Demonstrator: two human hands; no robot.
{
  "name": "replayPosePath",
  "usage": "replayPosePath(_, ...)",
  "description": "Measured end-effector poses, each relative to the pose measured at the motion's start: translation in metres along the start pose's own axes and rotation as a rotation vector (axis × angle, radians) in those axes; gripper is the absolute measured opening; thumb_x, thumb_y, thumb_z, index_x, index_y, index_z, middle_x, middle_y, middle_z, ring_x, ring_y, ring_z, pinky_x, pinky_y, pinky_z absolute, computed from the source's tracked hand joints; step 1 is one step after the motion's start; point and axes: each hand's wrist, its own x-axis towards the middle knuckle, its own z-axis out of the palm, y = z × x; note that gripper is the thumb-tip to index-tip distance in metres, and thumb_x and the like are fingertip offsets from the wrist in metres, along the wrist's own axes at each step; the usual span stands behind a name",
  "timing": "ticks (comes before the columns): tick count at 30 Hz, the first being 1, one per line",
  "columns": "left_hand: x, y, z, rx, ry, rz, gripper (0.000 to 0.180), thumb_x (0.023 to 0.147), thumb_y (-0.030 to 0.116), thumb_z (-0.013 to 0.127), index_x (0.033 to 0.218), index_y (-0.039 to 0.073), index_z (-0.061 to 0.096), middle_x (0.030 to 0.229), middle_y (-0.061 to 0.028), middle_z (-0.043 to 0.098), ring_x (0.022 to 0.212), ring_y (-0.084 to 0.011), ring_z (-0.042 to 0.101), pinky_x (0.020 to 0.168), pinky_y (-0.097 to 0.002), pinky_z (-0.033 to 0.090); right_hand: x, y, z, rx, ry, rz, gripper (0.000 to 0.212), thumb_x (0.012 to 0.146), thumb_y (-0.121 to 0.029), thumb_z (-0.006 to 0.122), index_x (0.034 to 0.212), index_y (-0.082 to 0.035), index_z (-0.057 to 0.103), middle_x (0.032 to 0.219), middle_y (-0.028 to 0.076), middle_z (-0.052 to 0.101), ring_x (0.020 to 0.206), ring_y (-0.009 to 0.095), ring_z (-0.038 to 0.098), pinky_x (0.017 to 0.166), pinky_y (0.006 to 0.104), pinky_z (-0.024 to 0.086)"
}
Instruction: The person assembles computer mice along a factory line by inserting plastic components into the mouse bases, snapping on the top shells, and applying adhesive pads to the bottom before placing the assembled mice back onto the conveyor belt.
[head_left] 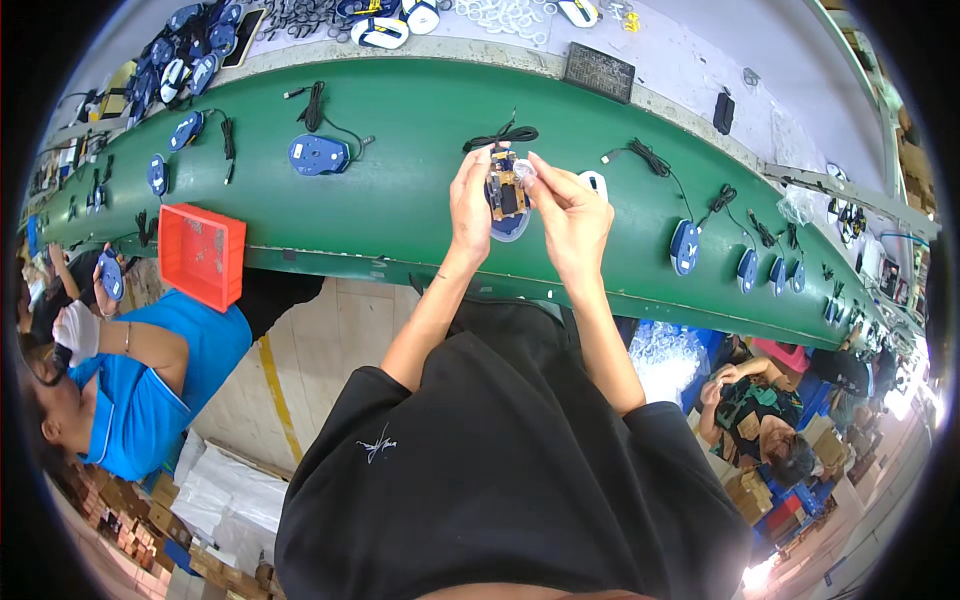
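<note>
Over the green belt, my left hand [471,205] grips an opened computer mouse [510,222] by its left side. Its tan circuit board [507,190] faces up, and the blue base shows at its near end. A coiled black cable [505,137] lies just beyond it. Between thumb and fingertips, my right hand [575,220] pinches a small clear plastic piece [523,170] at the board's right edge. Whether that piece touches the board I cannot tell. Partly hidden behind my right fingers is a white mouse shell [594,183].
Blue mice with cables, such as one at left [319,155] and one at right [685,247], lie along the green conveyor belt [420,110]. A red bin [202,258] sits at the near-left edge. Shells and clear rings [505,18] occupy the far shelf. Co-workers sit on both sides.
</note>
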Motion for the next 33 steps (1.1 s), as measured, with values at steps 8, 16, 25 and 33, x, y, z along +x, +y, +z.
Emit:
replayPosePath(8,-0.013,-0.01,0.003,0.21,-0.007,0.251,0.027,0.102,0.019,0.044,0.117,0.0,0.054,0.105,-0.007,0.063,0.09,-0.0086,0.057,0.078,-0.0234,0.047,-0.011,0.002,0.009,-0.101,0.074,-0.158,0.02,0.085,-0.002,0.067,0.104,0.003,0.07,0.082,0.016,0.069,0.066,0.017,0.067,0.06,0.0252,0.052)
replayPosePath(16,-0.028,-0.003,0.012,0.452,-0.001,0.265,0.028,0.102,0.018,0.041,0.12,-0.001,0.051,0.109,-0.0094,0.061,0.1,-0.0132,0.057,0.085,-0.0269,0.047,-0.012,0.014,0.004,-0.047,0.105,-0.158,0.02,0.082,-0.001,0.068,0.101,0.003,0.071,0.079,0.017,0.069,0.064,0.017,0.068,0.058,0.0263,0.052)
replayPosePath(25,-0.009,-0.025,0.007,0.473,0.033,0.182,0.025,0.096,0.021,0.06,0.109,0.001,0.051,0.092,-0.0099,0.065,0.084,-0.0134,0.061,0.075,-0.0265,0.05,-0.015,0.025,-0.004,-0.076,-0.037,0.087,0.023,0.089,-0.009,0.062,0.11,-0.004,0.07,0.093,0.015,0.072,0.076,0.014,0.068,0.068,0.0268,0.054)
replayPosePath(33,0.013,-0.018,-0.013,-0.001,-0.085,-0.235,0.026,0.091,0.011,0.052,0.115,0.001,0.051,0.103,-0.0199,0.063,0.088,-0.0286,0.066,0.072,-0.0435,0.058,-0.001,0.139,-0.042,-0.734,0.185,-0.093,0.053,0.078,-0.023,0.075,0.124,-0.001,0.059,0.114,0.019,0.064,0.115,0.035,0.052,0.099,0.039,0.042)
